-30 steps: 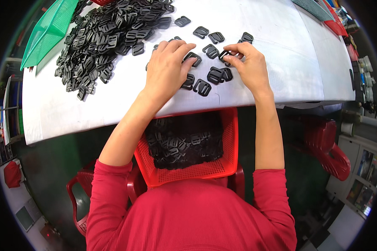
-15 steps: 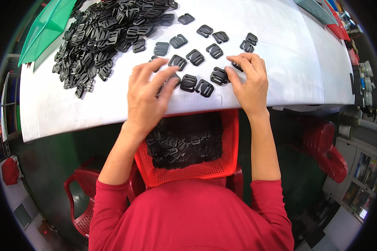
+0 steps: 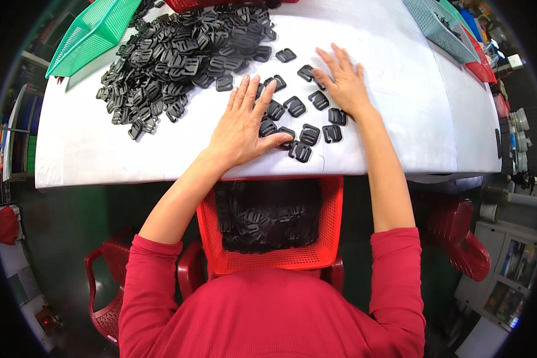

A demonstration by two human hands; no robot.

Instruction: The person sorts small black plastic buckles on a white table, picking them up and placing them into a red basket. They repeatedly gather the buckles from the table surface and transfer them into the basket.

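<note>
Loose buckles [image 3: 295, 106]: black, slotted, about a dozen in view, scattered on the white table [image 3: 411, 125] near its front edge, between and around the two hands. Most lie flat and singly; a few touch or overlap. Some partly hidden by fingers.

Left hand [image 3: 240, 126]: palm down at left side of the scatter. Fingers extended, slightly parted, released; no buckle seen in grasp. Thumb reaches out to the right, across one buckle; whether it presses on it, cannot tell. Space under the palm hidden.

Right hand [image 3: 347, 89]: at the far right of the scatter, fingers spread wide and straight, released, slightly blurred. Thumb tip just beside a buckle, part of which it covers; contact cannot be told. Nothing seen held.

Pile [image 3: 182, 56]: large heap of the same black pieces, left of and beyond the left hand, apart from most of the scatter.

Red basket [image 3: 274, 261]: below the table edge, directly in front of the torso; holds many more black pieces.

Farther out: green basket [image 3: 92, 39] tilted at the table's far left; red tray [image 3: 188, 5] behind the pile, cut by the frame; blue-grey basket [image 3: 438, 33] at far right. Dark red chair [image 3: 108, 307] lower left.
</note>
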